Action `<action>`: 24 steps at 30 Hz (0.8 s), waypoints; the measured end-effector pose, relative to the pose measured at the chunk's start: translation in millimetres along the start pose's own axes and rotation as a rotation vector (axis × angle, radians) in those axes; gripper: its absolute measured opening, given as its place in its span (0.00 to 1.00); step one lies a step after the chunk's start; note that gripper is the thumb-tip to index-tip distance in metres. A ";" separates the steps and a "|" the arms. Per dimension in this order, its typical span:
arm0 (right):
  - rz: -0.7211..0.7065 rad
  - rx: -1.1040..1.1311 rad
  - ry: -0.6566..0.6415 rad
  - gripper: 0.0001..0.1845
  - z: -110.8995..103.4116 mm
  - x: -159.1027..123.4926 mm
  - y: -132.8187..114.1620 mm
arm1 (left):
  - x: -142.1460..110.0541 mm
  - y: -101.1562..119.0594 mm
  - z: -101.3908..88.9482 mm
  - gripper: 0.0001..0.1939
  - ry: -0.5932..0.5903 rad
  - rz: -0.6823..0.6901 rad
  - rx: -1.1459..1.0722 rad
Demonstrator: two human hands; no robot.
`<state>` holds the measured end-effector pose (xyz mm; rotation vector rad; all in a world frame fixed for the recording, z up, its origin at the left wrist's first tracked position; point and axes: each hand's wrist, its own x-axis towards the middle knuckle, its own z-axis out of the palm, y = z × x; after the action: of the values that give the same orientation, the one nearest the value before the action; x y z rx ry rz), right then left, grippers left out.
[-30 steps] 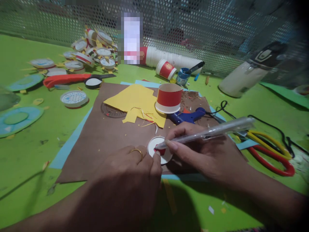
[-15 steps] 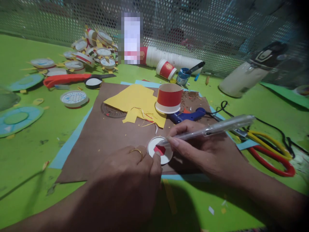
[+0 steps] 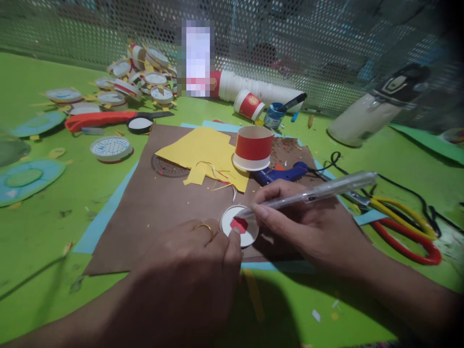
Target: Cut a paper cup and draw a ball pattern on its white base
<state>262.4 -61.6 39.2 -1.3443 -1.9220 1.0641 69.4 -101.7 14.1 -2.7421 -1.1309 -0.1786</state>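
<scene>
My right hand [image 3: 290,212] grips a clear pen [image 3: 308,191], its tip at the edge of a small red paper hexagon [image 3: 239,225]. The hexagon lies on a round white cup base [image 3: 249,238]. My left hand [image 3: 192,256], with a ring on one finger, is closed on the left side of the cup base, and its thumb presses on the hexagon. Under both hands is a sheet of brown paper [image 3: 174,203]. Just beyond stands a cut red and white paper cup [image 3: 253,147], beside a yellow paper sheet [image 3: 203,147].
A blue-handled glue gun [image 3: 281,174] and scissors [image 3: 402,212] with yellow and red handles lie at right. Farther back are a bottle [image 3: 366,113], a blue paint jar [image 3: 274,116] and stacked cups [image 3: 250,84]. An orange cutter [image 3: 101,119] and several cup bases [image 3: 155,78] are at left.
The pen has tilted very slightly, its rear end shifting a little left. Both hands otherwise keep their places on the cup base.
</scene>
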 end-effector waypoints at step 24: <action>-0.005 -0.014 0.091 0.07 -3.7 -2.8 -0.2 | -2.1 1.3 3.3 0.19 0.040 -0.013 0.008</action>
<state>266.2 -63.3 41.3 -1.3714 -1.8682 0.9724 69.0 -103.4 10.4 -2.7125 -1.1371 -0.2289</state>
